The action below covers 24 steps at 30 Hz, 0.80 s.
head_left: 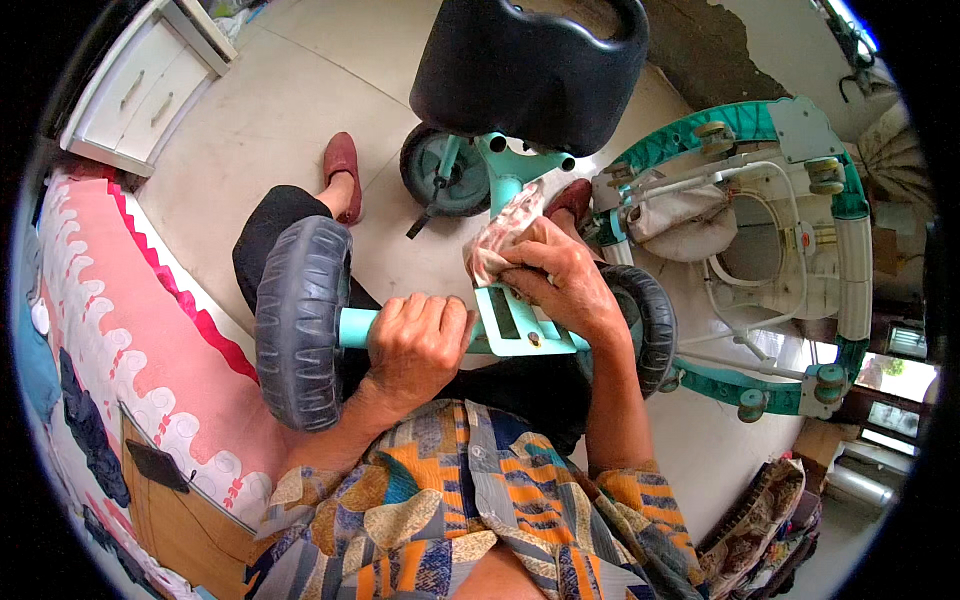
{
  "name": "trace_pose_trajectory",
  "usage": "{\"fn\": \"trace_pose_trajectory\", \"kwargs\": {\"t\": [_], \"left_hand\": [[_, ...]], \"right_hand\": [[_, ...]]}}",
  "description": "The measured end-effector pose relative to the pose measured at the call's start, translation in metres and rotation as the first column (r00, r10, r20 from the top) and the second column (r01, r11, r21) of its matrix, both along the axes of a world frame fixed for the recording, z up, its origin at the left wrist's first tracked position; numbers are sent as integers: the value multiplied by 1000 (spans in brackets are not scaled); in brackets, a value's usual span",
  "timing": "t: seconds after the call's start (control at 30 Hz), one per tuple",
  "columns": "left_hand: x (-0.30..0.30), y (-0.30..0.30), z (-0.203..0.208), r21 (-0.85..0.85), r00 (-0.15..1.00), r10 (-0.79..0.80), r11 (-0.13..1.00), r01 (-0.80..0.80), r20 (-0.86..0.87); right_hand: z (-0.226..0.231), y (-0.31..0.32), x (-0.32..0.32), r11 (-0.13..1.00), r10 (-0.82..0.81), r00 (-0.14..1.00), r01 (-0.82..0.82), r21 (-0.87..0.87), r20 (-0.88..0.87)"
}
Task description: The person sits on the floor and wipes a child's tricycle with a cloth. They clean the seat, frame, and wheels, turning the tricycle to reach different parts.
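Observation:
Across my lap lies a child's tricycle with a mint-green frame (513,342) and a black seat (525,75) at its far end. My left hand (418,345) is wrapped round the green axle tube (357,328), just inside the left black wheel (305,322). In my right hand (562,280) is a crumpled, stained cloth (500,240), pressed against the frame above the slotted bracket. The right black wheel (645,320) is partly hidden behind my right forearm. Beyond the cloth, the front wheel (447,172) with its pedal rests near the floor.
To the right stands a green and white baby walker (740,118) with castors, a pale cloth seat (685,222) hanging in it. A bed with a pink cover (150,340) runs along the left, below a white drawer cabinet (140,95). Folded fabric (760,530) lies at lower right.

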<state>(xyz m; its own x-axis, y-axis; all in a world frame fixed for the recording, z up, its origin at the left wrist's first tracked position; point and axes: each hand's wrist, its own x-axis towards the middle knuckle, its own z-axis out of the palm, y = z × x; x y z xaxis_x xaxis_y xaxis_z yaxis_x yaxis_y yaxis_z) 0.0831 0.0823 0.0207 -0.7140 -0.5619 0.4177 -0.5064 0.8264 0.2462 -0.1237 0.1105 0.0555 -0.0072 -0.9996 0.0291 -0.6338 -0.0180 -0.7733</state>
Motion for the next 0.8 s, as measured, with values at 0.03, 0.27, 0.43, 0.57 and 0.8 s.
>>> {"fn": "trace_pose_trajectory", "kwargs": {"t": [0.03,0.27,0.43,0.57,0.8], "left_hand": [[-1,0,-1,2,1000,-6,1000,6,-3],[0,0,5,58,1000,3,998,-2,-20],[-1,0,4,50,1000,-2,999,3,-13],[0,1,1,49,1000,-2,999,3,-8],[0,1,1,7,1000,8,1000,-8,12]], "right_hand": [[0,1,-2,1000,-6,1000,6,-2,-17],[-28,-41,-8,931,-270,961,246,-271,-57],[-39,-36,-8,896,-395,918,393,-208,31],[-31,-7,-5,926,-378,897,368,86,228],[-37,4,-13,960,-275,910,247,127,310]]}}
